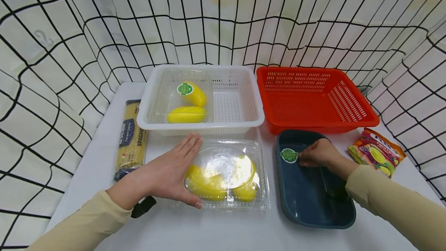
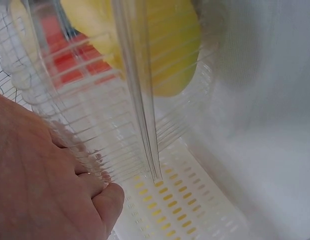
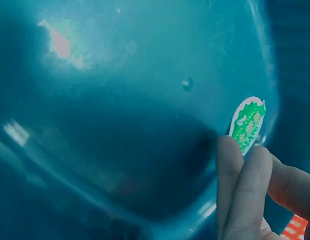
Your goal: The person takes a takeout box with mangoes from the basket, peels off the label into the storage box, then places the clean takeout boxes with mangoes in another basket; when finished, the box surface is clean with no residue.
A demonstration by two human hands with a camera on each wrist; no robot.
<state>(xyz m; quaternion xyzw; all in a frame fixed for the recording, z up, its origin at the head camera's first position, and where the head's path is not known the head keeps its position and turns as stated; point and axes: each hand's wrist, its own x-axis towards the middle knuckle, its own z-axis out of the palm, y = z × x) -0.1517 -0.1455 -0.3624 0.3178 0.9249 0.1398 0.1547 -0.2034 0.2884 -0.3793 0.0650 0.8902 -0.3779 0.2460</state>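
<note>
Fingers straight and spread, my left hand point(image 1: 174, 169) rests along the left side of a clear plastic clamshell box point(image 1: 263, 189). Yellow mango-like fruits point(image 1: 209, 185) lie inside it, partly hidden by glare; the left wrist view shows the ribbed wall close to the fingers. My right hand point(image 1: 322, 153) pinches a small green-and-white sticker point(image 3: 247, 122) by its edge between thumb and fingertips. It is held over the far left part of a dark blue-green tub point(image 1: 303, 200).
Behind the box, a white basket point(image 1: 230, 105) holds another clear box with two yellow fruits point(image 1: 186, 114) and a green sticker point(image 1: 185, 88). A red basket point(image 1: 296, 105) stands beside it. Spaghetti point(image 1: 131, 138) lies left, a colourful snack packet point(image 1: 377, 152) right. Black netting surrounds the table.
</note>
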